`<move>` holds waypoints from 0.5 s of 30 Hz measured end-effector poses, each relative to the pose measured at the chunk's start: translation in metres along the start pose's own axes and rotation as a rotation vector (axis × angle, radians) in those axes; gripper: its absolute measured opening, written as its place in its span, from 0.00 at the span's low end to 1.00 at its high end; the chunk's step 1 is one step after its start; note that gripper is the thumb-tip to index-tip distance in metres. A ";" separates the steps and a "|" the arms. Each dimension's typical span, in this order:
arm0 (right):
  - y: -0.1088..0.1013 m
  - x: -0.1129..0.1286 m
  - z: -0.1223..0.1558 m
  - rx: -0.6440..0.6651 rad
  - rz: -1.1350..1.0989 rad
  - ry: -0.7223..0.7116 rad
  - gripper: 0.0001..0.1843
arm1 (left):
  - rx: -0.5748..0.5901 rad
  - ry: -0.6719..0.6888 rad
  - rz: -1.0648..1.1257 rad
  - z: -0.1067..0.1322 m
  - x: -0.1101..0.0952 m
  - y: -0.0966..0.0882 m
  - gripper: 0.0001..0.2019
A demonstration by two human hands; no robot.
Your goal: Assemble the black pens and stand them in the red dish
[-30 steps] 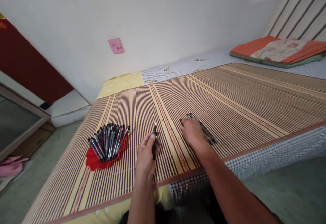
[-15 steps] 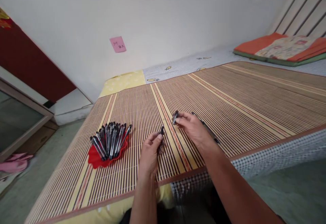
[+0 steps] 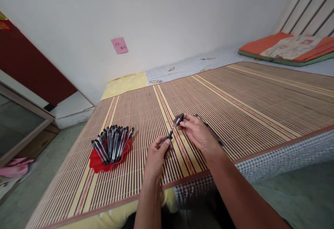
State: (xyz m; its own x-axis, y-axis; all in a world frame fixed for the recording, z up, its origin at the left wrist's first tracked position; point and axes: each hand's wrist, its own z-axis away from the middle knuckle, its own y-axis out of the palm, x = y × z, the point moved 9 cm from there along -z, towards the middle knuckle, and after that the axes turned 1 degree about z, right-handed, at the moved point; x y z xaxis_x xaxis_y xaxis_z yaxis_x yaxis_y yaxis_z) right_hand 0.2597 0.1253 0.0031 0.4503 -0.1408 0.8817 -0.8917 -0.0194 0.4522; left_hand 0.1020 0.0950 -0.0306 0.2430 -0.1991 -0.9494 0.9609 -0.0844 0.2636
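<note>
My left hand (image 3: 158, 152) is closed around a pen (image 3: 170, 134) whose bare tip points up and to the right. Between the thumb and fingers of my right hand (image 3: 195, 130) is a pen cap (image 3: 179, 120), clear with a black end. The cap's mouth is right by the pen tip; I cannot tell whether they touch. Behind my right hand, black pens (image 3: 214, 133) lie on the striped mat (image 3: 146, 117), partly hidden by the hand. To the left, a red scalloped dish (image 3: 97, 164) bears a pile of capped black pens (image 3: 112, 144).
The mat covers a bed whose patterned sheet (image 3: 180, 70) shows at the back. Folded orange and floral bedding (image 3: 289, 48) lies at the far right. A pink note (image 3: 119, 45) is stuck on the white wall. Pink cloth (image 3: 17, 166) lies on the floor at left.
My left hand has moved slightly right with the pen, and the cap in my right hand has tilted toward the tip. The two parts are now close together.
</note>
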 end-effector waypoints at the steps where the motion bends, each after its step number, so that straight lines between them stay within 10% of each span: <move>1: 0.002 0.000 0.000 0.008 -0.002 0.005 0.10 | 0.005 0.005 -0.004 0.000 0.000 0.000 0.16; 15: 0.011 -0.006 0.004 0.103 0.001 0.084 0.10 | 0.068 0.017 0.018 0.001 0.002 0.004 0.14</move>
State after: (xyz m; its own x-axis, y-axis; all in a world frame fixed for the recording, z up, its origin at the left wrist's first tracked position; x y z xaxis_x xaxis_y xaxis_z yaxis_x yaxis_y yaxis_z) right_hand 0.2470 0.1216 0.0024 0.4478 -0.0572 0.8923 -0.8903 -0.1214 0.4390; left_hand 0.1056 0.0930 -0.0310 0.2634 -0.1846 -0.9469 0.9451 -0.1476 0.2916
